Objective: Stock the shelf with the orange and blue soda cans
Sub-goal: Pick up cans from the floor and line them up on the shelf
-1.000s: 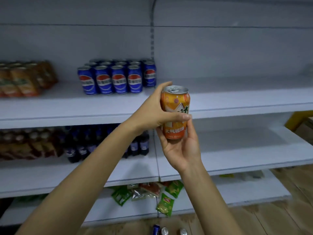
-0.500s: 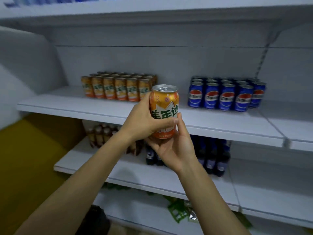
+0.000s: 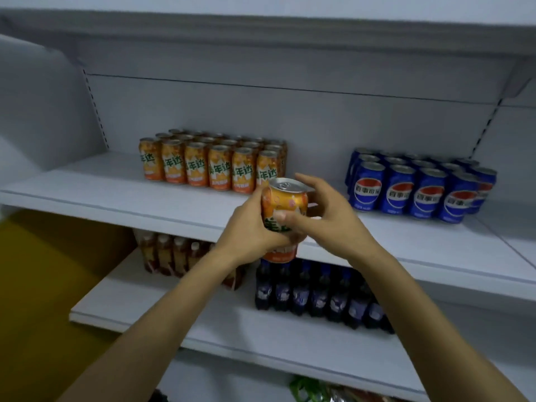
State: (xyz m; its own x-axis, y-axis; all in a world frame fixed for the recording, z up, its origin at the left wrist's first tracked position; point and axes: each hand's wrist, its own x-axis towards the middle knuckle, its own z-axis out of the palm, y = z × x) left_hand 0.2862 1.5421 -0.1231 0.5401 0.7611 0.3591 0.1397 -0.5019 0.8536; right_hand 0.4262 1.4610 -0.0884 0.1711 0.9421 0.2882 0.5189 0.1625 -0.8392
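Note:
I hold one orange soda can (image 3: 285,203) upright in front of the shelf edge. My left hand (image 3: 249,230) grips its lower left side with fingers wrapped round it. My right hand (image 3: 327,219) curls round the can's right side, thumb across the front and fingers behind the rim. On the white shelf (image 3: 116,192) behind stands a block of several orange cans (image 3: 214,163). To the right stands a block of several blue cans (image 3: 417,187).
The shelf below (image 3: 203,323) carries brown drink bottles (image 3: 171,253) on the left and dark blue bottles (image 3: 319,294) in the middle. Green snack packets (image 3: 307,391) lie at the bottom. A yellow surface (image 3: 43,285) fills the lower left.
The view has swung left and closer to the shelf. My right hand has moved from under the can up to its right side near the rim. My left hand still grips it.

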